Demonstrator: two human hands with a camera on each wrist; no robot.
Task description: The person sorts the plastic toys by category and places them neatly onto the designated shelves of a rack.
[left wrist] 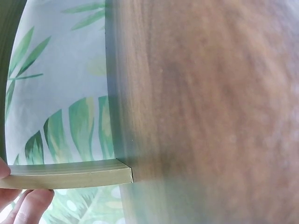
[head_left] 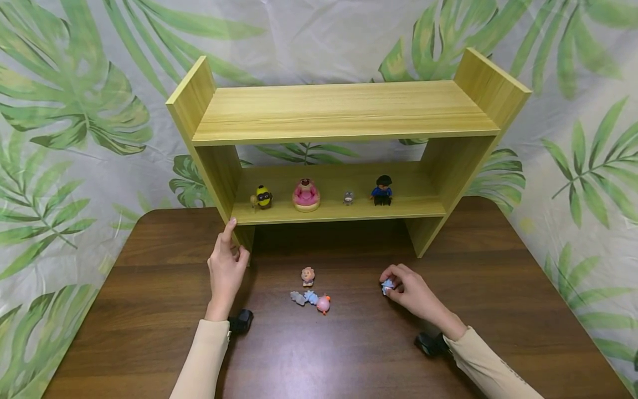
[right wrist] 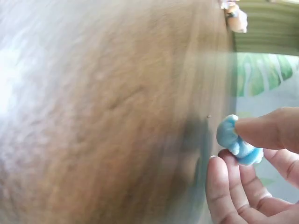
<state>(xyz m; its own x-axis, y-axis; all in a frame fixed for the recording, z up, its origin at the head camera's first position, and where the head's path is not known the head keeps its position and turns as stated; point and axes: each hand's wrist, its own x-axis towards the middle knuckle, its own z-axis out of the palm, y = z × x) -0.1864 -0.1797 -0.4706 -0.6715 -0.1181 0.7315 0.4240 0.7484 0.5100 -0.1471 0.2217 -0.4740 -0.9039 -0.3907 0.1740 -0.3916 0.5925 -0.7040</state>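
My right hand (head_left: 411, 293) pinches a small light-blue figurine (head_left: 386, 286) between thumb and fingers, low over the right part of the brown table. Its rounded head and body show in the right wrist view, where the thumb covers part of the figurine (right wrist: 227, 133). On the other side, my left hand (head_left: 226, 277) grips the front edge of the wooden shelf's left side panel (left wrist: 84, 178), thumb on one face and fingers on the other. Between the hands lie a peach-coloured figurine (head_left: 308, 276), a grey one (head_left: 297, 298), another blue one (head_left: 311, 297) and a pink round one (head_left: 323, 303).
The two-tier wooden shelf (head_left: 344, 111) stands at the back of the table (head_left: 319, 360). Its lower board bears a yellow-and-dark figure (head_left: 264, 198), a pink seated figure (head_left: 306, 197), a tiny grey figure (head_left: 348, 198) and a blue-topped doll (head_left: 382, 191). Leaf-patterned cloth (head_left: 319, 44) hangs behind.
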